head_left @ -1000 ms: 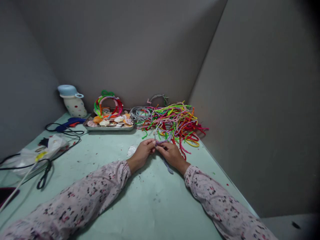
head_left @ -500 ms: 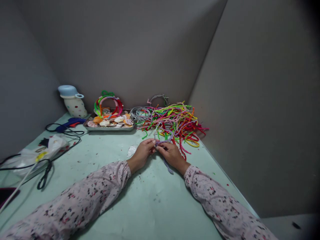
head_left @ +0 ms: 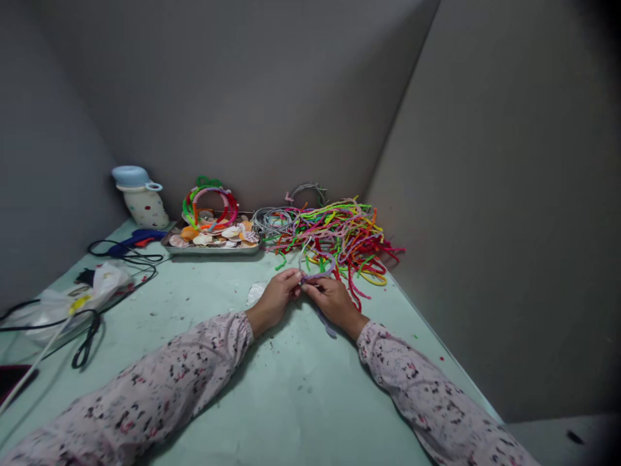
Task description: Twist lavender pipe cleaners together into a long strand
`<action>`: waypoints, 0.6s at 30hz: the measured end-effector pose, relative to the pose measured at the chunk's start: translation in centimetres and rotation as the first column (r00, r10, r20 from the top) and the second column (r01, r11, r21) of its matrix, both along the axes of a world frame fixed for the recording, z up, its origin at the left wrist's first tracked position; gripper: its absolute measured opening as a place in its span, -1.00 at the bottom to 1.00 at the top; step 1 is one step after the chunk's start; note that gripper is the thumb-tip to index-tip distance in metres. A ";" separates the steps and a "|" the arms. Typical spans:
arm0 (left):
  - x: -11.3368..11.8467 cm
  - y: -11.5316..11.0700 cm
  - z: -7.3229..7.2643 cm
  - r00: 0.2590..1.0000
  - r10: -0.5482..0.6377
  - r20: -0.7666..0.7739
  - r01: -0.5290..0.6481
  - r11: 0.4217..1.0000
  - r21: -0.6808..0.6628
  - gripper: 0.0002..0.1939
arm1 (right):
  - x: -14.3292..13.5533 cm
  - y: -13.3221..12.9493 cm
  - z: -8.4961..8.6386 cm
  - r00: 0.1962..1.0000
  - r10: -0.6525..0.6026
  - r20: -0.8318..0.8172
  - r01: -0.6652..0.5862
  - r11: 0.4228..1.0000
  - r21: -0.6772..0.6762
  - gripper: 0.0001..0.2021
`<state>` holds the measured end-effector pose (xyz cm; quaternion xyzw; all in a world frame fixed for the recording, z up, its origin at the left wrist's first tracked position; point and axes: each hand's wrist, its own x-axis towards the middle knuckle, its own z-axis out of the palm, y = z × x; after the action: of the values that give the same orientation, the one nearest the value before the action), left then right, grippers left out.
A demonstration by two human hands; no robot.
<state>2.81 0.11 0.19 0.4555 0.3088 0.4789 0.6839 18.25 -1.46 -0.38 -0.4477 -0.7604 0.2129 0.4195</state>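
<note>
Between my hands is a purple pipe cleaner (head_left: 326,268), partly wound along a thin grey wire ring (head_left: 300,259). My left hand (head_left: 277,294) pinches the ring at its near side with thumb and fingertips. Right beside it, my right hand (head_left: 334,300) is closed on the purple pipe cleaner, fingertips nearly touching the left ones. A loose purple tail hangs below the right hand toward the table. The fingertips hide the exact spot where pipe cleaner and wire meet.
A heap of coloured pipe cleaners (head_left: 344,226) lies behind my hands, with coiled grey wire (head_left: 274,221) beside it. Farther left are a metal tray (head_left: 213,252) of shells, wrapped colourful rings (head_left: 233,206), a bottle (head_left: 143,200), a glue gun (head_left: 133,242), cables and a plastic bag (head_left: 109,281).
Almost nothing differs. Both hands keep their grip in the same place, with only a very slight shift of the fingers and the ring.
</note>
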 end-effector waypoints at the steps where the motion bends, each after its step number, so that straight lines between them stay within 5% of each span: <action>1: 0.0 0.0 0.0 1.000 0.000 0.001 0.000 1.000 -0.002 -0.80 | 0.0 0.0 0.0 1.000 -0.005 0.000 0.005 1.000 0.001 -0.82; 18: 0.0 -0.1 0.0 1.000 0.011 0.028 -0.011 1.000 -0.009 -0.80 | 0.0 0.0 0.1 1.000 -0.019 0.011 0.019 1.000 -0.003 -0.81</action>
<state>2.83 0.05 0.23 0.4439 0.3037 0.4878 0.6875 18.25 -1.49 -0.33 -0.4568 -0.7579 0.2076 0.4169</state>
